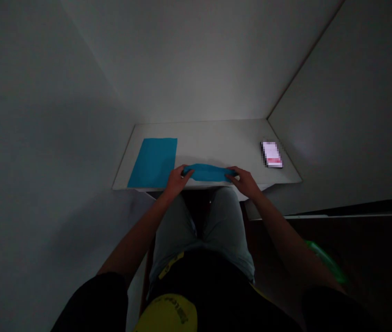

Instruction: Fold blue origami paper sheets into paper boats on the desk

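A narrow strip of folded blue paper (208,173) stretches between my two hands, just above the front edge of the white table. My left hand (178,179) pinches its left end between thumb and fingers. At the other end, my right hand (244,180) grips the strip the same way. Flat on the table to the left lies a blue sheet of paper (154,162), close beside my left hand. How many folds the strip has, I cannot tell.
A phone (272,154) with a lit screen lies at the table's right side. The white table (216,138) meets walls at its back and sides. Down on the right, near the floor, is a bright green object (327,262).
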Motion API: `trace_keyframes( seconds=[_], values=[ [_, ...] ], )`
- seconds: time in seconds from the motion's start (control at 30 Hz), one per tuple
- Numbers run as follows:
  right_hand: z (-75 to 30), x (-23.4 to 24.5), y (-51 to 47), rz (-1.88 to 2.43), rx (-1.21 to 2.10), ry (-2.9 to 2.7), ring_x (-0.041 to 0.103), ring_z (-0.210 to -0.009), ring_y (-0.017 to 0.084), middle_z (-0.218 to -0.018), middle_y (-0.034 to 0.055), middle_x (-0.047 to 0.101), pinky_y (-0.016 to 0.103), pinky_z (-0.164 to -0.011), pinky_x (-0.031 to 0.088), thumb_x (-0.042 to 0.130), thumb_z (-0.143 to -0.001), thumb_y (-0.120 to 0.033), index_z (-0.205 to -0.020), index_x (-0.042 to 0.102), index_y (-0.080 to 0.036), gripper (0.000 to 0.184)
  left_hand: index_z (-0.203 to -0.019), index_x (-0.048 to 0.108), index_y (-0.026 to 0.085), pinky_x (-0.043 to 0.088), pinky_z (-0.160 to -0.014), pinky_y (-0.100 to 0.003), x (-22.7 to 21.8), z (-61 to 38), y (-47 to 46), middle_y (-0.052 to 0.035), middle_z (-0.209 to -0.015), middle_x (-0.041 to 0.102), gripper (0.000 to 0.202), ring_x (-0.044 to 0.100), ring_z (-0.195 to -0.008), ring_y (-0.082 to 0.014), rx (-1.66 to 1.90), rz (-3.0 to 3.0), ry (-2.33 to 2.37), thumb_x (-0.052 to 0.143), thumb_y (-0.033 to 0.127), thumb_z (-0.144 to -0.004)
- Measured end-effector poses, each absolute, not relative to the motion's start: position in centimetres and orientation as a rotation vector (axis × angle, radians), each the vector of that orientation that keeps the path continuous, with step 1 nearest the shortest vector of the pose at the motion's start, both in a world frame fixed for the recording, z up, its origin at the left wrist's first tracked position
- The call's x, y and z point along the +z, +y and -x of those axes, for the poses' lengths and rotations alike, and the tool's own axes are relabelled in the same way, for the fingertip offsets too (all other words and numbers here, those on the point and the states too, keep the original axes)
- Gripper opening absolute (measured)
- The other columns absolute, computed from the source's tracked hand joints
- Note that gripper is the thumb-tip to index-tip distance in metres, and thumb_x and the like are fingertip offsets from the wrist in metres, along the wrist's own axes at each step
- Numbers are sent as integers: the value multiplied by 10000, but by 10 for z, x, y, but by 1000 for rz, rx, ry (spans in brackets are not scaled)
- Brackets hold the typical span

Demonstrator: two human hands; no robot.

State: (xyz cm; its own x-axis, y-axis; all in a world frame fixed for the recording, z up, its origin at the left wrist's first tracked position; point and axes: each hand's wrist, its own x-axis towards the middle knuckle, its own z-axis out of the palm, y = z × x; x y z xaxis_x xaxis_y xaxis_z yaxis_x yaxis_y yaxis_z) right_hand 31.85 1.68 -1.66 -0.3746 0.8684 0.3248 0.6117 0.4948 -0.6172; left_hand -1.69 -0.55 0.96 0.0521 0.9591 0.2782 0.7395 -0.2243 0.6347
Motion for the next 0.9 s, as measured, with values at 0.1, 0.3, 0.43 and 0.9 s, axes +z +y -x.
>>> trace_keyframes(
  seconds=[0.1,0.3,0.43,0.9],
  values=[
    [-314,-7,41,1231,618,-1949,727,-874,270,-1022,74,778,411,-816,586,577,-1020,-583,-1486,580,-244,576,-1047,699,220,523,-722,-313,19,18,18,-7,-809,692,347,634,-746,-186,1030,-1952,1769,645,561,-1013],
    [-296,-26,66,1445,419,-1993,708,-1015,334,-1123,148,746,484,-928,581,641,-955,-384,-1555,541,-178,642,-1388,596,200,549,-948,-412,1,8,35,-94,-1086,732,493,703,-1022,-272,886,-2046,1939,741,397,-960],
    [-293,-38,57,1369,140,-2154,592,-1364,364,-1523,177,621,530,-1117,495,594,-1015,-326,-1541,606,-223,536,-1365,659,199,468,-1158,-515,-8,5,25,-172,-1398,660,390,589,-1353,-351,844,-2279,1965,688,353,-1008],
    [-351,-40,33,991,332,-2604,589,-1455,301,-1600,43,606,522,-1121,409,564,-1080,-443,-1512,641,-354,448,-1500,635,338,308,-1331,-515,-12,62,-1,-40,-1639,566,457,510,-1545,-222,334,-2582,1219,656,398,-1048]
  ],
)
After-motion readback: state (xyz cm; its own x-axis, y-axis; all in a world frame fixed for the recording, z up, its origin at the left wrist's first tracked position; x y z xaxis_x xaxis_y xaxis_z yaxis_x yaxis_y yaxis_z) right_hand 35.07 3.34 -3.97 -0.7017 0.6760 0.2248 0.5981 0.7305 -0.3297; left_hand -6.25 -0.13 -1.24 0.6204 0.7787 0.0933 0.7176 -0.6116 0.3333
